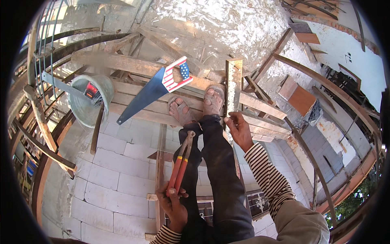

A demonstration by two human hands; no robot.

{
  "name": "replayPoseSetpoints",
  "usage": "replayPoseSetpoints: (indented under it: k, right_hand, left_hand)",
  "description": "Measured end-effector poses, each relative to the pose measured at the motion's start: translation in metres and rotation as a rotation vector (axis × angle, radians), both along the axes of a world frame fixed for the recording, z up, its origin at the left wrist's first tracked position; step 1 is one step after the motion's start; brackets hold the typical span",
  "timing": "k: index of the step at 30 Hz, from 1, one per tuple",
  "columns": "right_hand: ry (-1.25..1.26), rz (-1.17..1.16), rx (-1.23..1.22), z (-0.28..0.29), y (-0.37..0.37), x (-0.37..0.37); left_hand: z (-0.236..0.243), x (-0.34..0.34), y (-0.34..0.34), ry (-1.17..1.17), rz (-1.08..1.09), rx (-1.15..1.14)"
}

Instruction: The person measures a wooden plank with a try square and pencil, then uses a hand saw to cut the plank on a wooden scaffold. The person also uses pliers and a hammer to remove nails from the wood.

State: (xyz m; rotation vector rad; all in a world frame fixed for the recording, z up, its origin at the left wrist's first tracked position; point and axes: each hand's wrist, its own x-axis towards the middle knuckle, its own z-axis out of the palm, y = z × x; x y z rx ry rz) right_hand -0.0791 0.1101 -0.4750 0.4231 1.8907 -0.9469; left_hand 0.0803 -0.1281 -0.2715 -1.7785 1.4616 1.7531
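The left hand [174, 207] has its fingers wrapped around the red handles of a pair of pincers [176, 171], gripping them near the handle ends. Yellow bands mark the tops of the grips, and the worn metal head points up toward the feet, in front of the left shin. The two handles lie close together.

The right hand [239, 130] is beside the lower part of an upright wooden post [233, 81], its fingers bent and the thumb near the forefinger; whether they touch the post or pinch something small, I cannot tell. A black-and-cream striped sleeve [264, 166] covers that forearm.

Both sandalled feet [213, 101] stand on a walkway of wooden planks [124, 99], the right foot just beside the post. Left of the feet, a handsaw [150, 93] lies slantwise across the planks, its stars-and-stripes handle toward their far edge and its dark blade tip at the near edge.

At the left end of the planks sits a grey-green bucket [106, 87], tilted in view, with a red-and-black object inside. A metal strip [61, 83] sticks out over its left rim; a wooden handle [97, 130] slopes down beside its right side. Below the planks is a pale block wall [105, 175].
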Motion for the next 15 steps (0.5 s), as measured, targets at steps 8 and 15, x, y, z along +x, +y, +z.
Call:
replayPoseSetpoints:
  k: [8, 15]
  right_hand:
    - [-0.374, -0.563, -0.262, 0.111, -0.051, 0.011]
    - [-0.286, -0.305, 0.048, 0.042, 0.026, -0.066]
  left_hand:
    - [-0.063, -0.068, 0.118, 0.169, 0.102, 0.301]
    - [-0.117, -0.051, 0.144, 0.122, -0.095, 0.381]
